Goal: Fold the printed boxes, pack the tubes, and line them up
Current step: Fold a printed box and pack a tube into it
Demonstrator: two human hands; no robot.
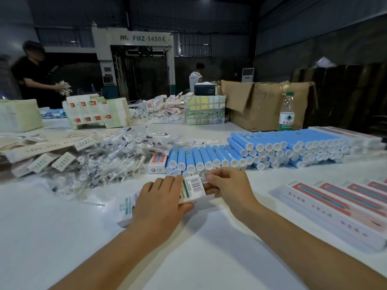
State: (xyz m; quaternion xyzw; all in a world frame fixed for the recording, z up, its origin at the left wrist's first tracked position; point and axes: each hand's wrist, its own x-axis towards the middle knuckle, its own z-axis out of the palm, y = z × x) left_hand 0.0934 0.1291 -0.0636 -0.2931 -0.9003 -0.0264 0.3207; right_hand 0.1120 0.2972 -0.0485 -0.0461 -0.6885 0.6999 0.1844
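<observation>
Closing one printed box (pixel 189 190): left hand (pixel 161 197) clamps body, right hand (pixel 227 186) pinches end flap; finished boxes (pixel 335 204) lined right, blue tubes (pixel 261 150) stack unpacked.

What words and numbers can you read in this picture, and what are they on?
"FMZ-1450A": on the big grey machine at the back.
Printed box held by both hands: a barcode and green print, too blurred to read.
Water bottle label: too small to read.
Finished boxes at right: print unreadable.

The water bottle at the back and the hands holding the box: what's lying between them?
In the head view, stacked blue tubes lie between the water bottle and the box held by the left hand and right hand.
</observation>
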